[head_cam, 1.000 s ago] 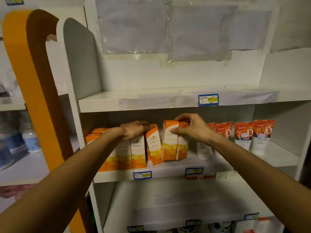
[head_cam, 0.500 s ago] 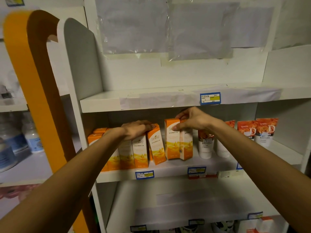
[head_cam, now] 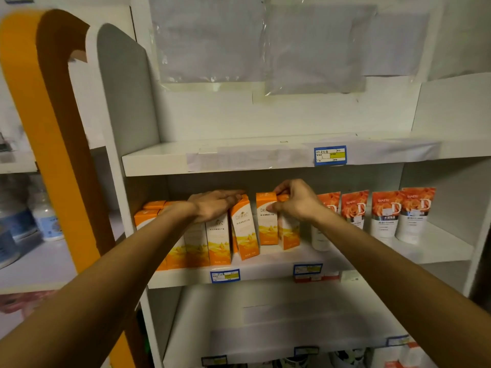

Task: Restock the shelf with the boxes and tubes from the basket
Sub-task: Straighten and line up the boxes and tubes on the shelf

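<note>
Standing on the white middle shelf (head_cam: 265, 272), orange boxes (head_cam: 220, 240) are pressed under the flat, released left hand (head_cam: 215, 205), one box (head_cam: 266, 219) is pinched by the right hand (head_cam: 297, 200), rose-printed tubes (head_cam: 385, 213) are ranged rightward, and taped plastic sheets (head_cam: 260, 43) cover the back wall.
</note>
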Motion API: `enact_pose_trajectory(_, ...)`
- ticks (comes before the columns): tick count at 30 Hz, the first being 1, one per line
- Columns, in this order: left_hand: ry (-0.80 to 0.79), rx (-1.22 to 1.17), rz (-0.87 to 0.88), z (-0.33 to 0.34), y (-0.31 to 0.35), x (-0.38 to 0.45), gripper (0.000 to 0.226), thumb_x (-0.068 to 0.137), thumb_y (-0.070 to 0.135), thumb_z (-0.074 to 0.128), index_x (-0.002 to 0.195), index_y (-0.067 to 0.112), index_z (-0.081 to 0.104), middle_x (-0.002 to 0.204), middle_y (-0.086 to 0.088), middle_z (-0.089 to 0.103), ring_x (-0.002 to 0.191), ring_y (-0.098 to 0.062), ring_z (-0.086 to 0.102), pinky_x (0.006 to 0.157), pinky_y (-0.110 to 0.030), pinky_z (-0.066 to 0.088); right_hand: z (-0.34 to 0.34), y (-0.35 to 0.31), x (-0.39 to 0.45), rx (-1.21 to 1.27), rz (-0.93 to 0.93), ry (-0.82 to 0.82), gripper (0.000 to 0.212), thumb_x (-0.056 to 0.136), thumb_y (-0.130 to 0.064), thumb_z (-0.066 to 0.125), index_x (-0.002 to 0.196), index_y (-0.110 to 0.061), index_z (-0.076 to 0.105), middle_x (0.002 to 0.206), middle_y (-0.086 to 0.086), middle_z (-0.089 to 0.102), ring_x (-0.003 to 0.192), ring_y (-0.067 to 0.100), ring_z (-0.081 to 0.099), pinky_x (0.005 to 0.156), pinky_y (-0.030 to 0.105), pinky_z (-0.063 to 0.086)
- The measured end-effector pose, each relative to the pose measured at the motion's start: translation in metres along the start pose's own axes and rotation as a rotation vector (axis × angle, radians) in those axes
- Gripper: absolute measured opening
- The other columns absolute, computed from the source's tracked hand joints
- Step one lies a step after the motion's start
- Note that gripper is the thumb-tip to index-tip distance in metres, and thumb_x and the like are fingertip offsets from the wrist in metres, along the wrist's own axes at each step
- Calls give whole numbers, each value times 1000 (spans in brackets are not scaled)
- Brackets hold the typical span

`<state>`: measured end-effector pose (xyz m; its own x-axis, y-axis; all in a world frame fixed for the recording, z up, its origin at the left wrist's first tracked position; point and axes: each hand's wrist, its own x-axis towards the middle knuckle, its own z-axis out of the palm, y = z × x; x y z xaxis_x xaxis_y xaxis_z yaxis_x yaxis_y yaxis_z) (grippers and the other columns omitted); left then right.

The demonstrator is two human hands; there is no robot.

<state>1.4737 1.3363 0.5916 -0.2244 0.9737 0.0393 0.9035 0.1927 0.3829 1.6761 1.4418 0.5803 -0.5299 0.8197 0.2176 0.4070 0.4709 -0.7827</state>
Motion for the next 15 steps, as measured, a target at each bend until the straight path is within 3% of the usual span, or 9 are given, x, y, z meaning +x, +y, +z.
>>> enact_pose_trajectory(3,11,89,-11,-1,7,-7,64,93,75,22,151,49,25,161,8,29,149,-23,25,119,-47,18,4,1,1,-32,-65,-31,39,83,-16,76,117,-17,56,113,5,65,99,19,67,80,31,58)
enact_pose_trajectory(6,-36,109,-7,-4,6,-9,79,83,82,42,152,50,22,157,7,37,143,-25,37,116,-48,28,5,0,2,-26,-81,-38,40,85,-17,75,120,-16,56,113,5,65,98,18,68,82,32,59)
enact_pose_trajectory(11,-84,-123,38,-5,-4,-2,76,84,53,70,150,42,33,131,7,60,119,-17,58,108,-47,44,6,-1,5,-4,-70,-55,38,89,-17,70,124,-14,55,115,7,67,98,17,68,78,28,58)
enact_pose_trajectory(15,-106,-277,51,-8,-4,-3,70,85,29,75,146,32,42,117,3,64,102,-15,67,85,-29,57,9,-5,5,-7,-86,-83,38,90,-17,69,125,-12,54,115,8,66,101,20,67,82,31,58)
